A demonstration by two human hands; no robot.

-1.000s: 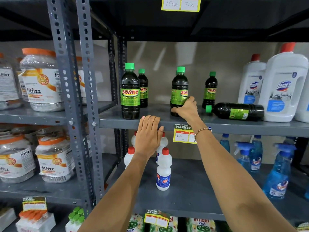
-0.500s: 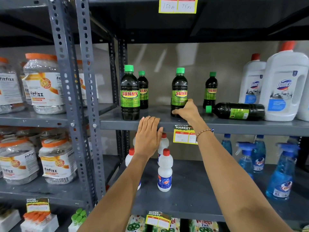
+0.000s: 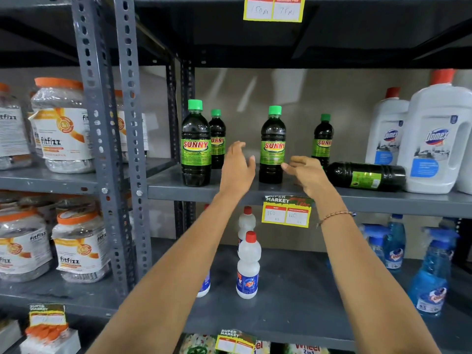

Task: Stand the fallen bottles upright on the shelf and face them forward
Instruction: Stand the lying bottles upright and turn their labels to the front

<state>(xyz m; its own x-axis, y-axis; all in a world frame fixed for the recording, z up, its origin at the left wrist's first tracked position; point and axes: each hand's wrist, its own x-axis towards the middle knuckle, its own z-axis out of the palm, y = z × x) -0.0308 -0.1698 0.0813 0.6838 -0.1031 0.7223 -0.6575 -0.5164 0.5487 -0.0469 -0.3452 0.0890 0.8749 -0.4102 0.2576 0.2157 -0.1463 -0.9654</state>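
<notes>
Green-capped bottles: four upright [image 3: 272, 145], one fallen [image 3: 366, 176].

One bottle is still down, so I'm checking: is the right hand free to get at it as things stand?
Probably yes. The right hand is open and empty, just left of the fallen bottle, whose cap end points toward it. Nothing stands between them.

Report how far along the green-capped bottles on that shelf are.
Done: four dark bottles stand upright, the front two with labels facing forward. In hand: nothing; the left hand and right hand are open on either side of the middle front bottle. Left: one bottle lies on its side beside the white jugs.
</notes>
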